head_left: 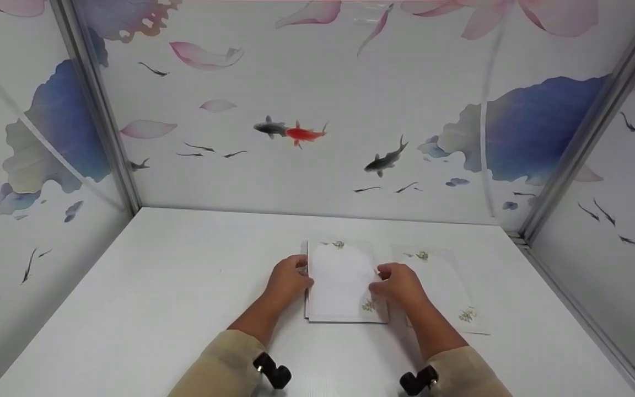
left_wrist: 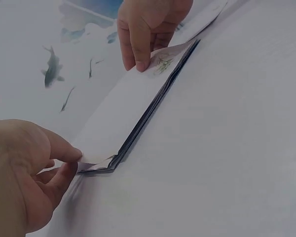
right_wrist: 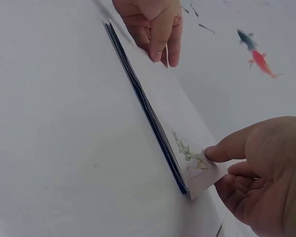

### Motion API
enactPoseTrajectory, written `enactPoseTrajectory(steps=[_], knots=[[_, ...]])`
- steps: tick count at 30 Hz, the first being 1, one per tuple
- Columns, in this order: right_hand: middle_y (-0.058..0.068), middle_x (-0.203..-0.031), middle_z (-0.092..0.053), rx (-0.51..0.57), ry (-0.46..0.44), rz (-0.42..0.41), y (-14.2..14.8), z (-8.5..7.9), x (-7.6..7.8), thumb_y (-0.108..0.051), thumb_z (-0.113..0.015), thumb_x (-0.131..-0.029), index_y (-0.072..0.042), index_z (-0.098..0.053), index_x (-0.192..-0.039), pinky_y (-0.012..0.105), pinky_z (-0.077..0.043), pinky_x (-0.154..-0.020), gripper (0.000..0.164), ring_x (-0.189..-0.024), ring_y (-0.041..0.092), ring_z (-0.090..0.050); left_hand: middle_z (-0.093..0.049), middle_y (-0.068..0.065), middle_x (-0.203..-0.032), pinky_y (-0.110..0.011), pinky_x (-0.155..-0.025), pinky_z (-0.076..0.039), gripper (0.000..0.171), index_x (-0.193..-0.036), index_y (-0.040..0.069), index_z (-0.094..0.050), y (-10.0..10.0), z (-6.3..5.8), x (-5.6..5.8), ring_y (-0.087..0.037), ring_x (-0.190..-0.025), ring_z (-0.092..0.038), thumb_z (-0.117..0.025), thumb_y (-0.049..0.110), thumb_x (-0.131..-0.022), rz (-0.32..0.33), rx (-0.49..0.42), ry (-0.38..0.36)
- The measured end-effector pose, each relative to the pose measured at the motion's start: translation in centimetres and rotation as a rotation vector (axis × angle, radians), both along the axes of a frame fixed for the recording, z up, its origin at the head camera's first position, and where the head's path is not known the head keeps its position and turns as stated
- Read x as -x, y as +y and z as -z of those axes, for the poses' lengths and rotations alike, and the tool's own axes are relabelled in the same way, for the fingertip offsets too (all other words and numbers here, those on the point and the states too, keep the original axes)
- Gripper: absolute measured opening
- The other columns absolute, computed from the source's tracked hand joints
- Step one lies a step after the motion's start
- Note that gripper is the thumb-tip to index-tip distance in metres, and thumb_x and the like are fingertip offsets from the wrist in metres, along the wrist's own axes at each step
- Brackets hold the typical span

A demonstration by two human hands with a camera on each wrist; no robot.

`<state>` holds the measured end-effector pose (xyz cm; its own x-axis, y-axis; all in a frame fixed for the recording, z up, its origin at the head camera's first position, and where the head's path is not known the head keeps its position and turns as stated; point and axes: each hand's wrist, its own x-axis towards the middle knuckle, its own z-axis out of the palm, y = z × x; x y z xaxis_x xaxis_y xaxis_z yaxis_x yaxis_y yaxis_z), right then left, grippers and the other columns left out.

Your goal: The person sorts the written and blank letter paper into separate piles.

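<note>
A white sheet of paper (head_left: 342,281) with small green plant prints lies at the top of a thin stack. Dark blue layered edges (right_wrist: 153,118) show beneath it in the right wrist view. At the left side of the stack, my left hand (head_left: 289,280) pinches the sheet's edge between thumb and fingers; the left wrist view shows the paper's edge lifting slightly there. On the opposite side, my right hand (head_left: 400,284) pinches the right edge near the printed plant. That edge bends up from the layers below in the right wrist view.
Another plant-printed sheet (head_left: 450,292) lies flat on the white table (head_left: 185,286), right of the stack and partly behind my right forearm. White panels (head_left: 317,176) printed with fish and petals stand around the table, joined by metal posts (head_left: 97,110).
</note>
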<state>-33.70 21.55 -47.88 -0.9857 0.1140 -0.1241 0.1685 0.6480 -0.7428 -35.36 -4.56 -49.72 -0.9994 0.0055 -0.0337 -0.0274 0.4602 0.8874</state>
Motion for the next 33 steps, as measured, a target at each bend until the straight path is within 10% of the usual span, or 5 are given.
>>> enactPoseTrajectory(steps=[11, 21, 33], knots=[[0.019, -0.143, -0.065, 0.082, -0.022, 0.011, 0.1, 0.1, -0.2, -0.013, -0.073, -0.097, -0.001, -0.059, -0.150, 0.048, -0.055, -0.112, 0.056, -0.130, 0.031, -0.062, -0.069, -0.008, -0.139, -0.040, -0.109, -0.058, 0.057, -0.149, 0.007, -0.060, -0.1, -0.3, 0.0, -0.023, -0.128, -0.067, -0.069, 0.002, -0.093, 0.013, -0.040, -0.012], [0.013, -0.130, -0.064, 0.205, 0.001, 0.048, 0.7, 0.3, 0.2, -0.009, -0.066, -0.101, -0.009, -0.062, -0.148, 0.026, -0.057, -0.081, 0.047, -0.109, 0.023, -0.063, -0.067, -0.007, -0.143, -0.039, -0.106, -0.060, 0.057, -0.151, 0.011, -0.059, -0.1, -0.4, 0.0, -0.025, -0.133, -0.065, -0.068, 0.004, -0.095, 0.018, -0.101, -0.019], [0.013, -0.127, -0.066, 0.239, 0.008, 0.048, 1.2, 0.0, 0.2, -0.008, -0.065, -0.103, -0.009, -0.064, -0.147, 0.031, -0.060, -0.088, 0.044, -0.108, 0.024, -0.064, -0.068, -0.009, -0.142, -0.038, -0.105, -0.060, 0.058, -0.150, 0.007, -0.060, -0.3, -0.3, 0.2, -0.025, -0.131, -0.066, -0.070, 0.000, -0.093, 0.023, -0.079, -0.008]])
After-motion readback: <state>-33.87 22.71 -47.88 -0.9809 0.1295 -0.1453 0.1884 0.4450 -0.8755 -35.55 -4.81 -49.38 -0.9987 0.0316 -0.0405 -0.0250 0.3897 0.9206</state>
